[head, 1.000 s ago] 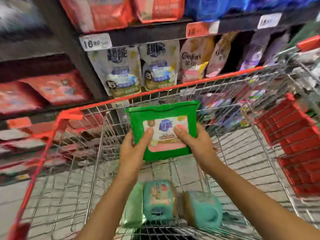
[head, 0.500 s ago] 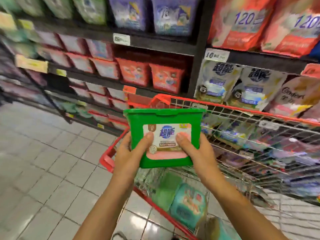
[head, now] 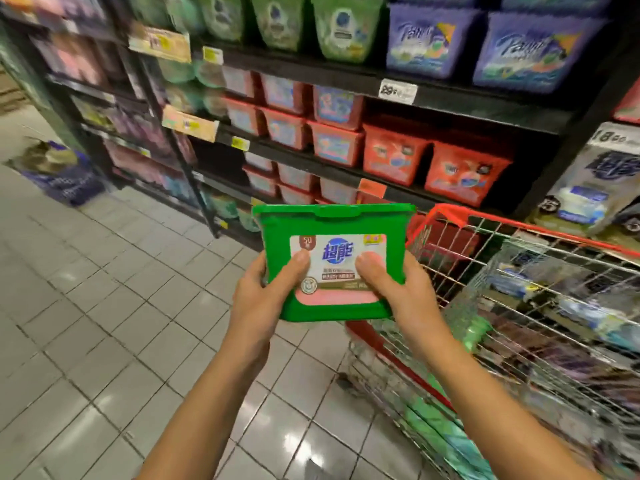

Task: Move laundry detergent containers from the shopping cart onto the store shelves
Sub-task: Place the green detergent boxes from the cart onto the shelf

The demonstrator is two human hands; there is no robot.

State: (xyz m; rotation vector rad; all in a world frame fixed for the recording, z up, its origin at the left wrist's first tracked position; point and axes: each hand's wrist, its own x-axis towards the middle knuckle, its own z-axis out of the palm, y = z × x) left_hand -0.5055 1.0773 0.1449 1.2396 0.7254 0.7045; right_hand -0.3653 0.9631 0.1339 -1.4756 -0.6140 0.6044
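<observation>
A green detergent tub (head: 332, 223) with a white and pink label is held upright in front of me, above the tiled floor and left of the cart. My left hand (head: 263, 299) grips its left side, thumb on the label. My right hand (head: 398, 292) grips its right side the same way. The red-rimmed wire shopping cart (head: 519, 233) stands at the right, with more green and teal detergent containers (head: 474, 334) blurred inside it. The black store shelves (head: 415, 95) run across the back, stocked with green tubs (head: 343, 26) on top.
Purple tubs (head: 526, 50) sit on the top shelf at right, red and pink tubs (head: 464, 171) on the middle shelves. Grey refill pouches (head: 595, 181) hang at far right. A blue bag (head: 62, 174) lies on the tiled floor (head: 104, 306) at left.
My view has swung left, away from the cart toward the shelves and aisle floor. The green tub stays in both hands and now hangs outside the cart, over the floor.
</observation>
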